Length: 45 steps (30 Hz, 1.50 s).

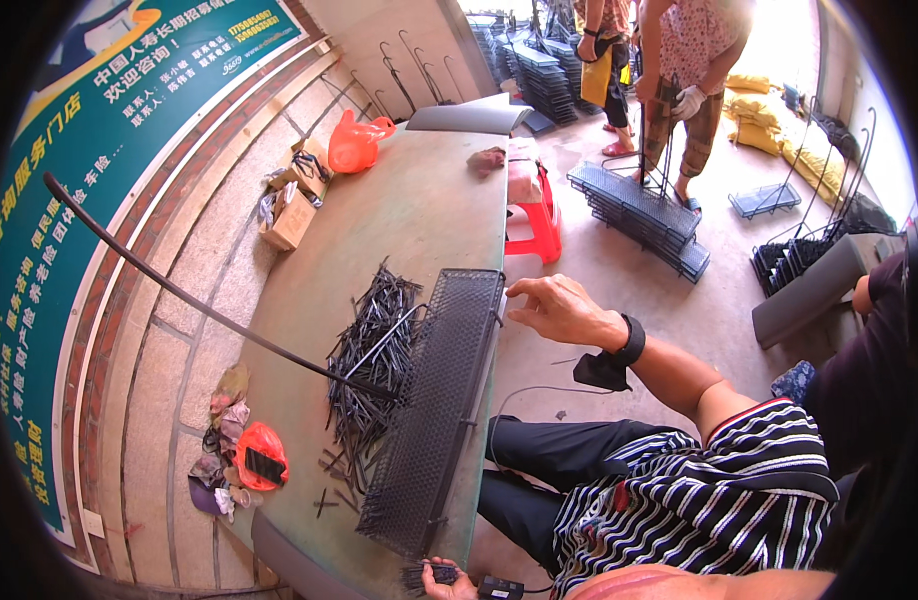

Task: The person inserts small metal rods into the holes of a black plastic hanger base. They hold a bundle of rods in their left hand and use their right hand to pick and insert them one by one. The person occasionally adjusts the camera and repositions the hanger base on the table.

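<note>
A long black wire-mesh rack (434, 400) rests along the near edge of the table. One long curved black rod (209, 310) rises from it toward the left. My right hand (559, 308), with a black band on the wrist, is at the rack's upper end. Its fingers are stretched out and apart, the tips next to the rack's end wire. At the opposite end, low in the view, my left hand (451, 582) is closed around something small and dark that I cannot make out. Beside the rack lies a heap of short black rods (374, 345).
On the table (419, 220) are an orange-red bag (357, 140), a cardboard box (289, 215), and a phone on a red bag (262, 462). A red stool (535, 222) stands beyond. Stacked mesh racks (639, 215) are on the floor near a co-worker (689, 60). Another person's dark sleeve (869, 340) is at right.
</note>
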Motion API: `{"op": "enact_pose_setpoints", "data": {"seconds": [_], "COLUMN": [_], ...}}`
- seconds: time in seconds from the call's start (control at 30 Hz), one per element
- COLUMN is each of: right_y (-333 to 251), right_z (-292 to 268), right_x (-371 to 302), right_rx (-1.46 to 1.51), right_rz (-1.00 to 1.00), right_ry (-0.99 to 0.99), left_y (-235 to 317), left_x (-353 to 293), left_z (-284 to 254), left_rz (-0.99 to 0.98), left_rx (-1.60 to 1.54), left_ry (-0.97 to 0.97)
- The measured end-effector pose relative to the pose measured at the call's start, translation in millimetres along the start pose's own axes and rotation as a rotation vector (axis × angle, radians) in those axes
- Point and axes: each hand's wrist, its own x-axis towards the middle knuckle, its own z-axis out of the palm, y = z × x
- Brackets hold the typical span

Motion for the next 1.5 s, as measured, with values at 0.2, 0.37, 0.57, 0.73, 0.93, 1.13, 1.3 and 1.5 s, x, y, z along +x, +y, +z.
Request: {"op": "enact_pose_setpoints", "data": {"seconds": [0.2, 0.37, 0.57, 0.73, 0.93, 1.13, 1.3, 1.5], "right_y": [5, 9, 9, 6, 50, 118, 246, 205], "right_z": [-5, -1, 4, 4, -28, -236, -259, -291], "right_x": [-4, -5, -5, -7, 33, 110, 123, 130], "right_rx": [0.0, -0.045, -0.033, -0.033, -0.182, -0.058, -0.488, -0.366], "right_rz": [0.016, -0.017, -0.028, -0.026, -0.151, 0.047, 0.289, 0.283], "right_ry": [0.003, 0.016, 0.018, 0.014, 0.205, 0.669, 0.623, 0.566], "left_y": [28, 30, 32, 31, 40, 38, 30, 21], "left_x": [-45, -45, -40, -44, -31, -59, -18, 10], "left_z": [35, 33, 31, 32, 33, 14, -6, -8], "left_rz": [-0.207, -0.305, -0.359, -0.283, -0.419, -0.241, -0.625, -0.195], "left_rx": [-0.028, -0.07, -0.132, -0.072, -0.224, -0.074, -0.292, -0.119], "left_ry": [-0.029, -0.05, -0.092, -0.046, -0.167, 0.01, -0.082, -0.048]}}
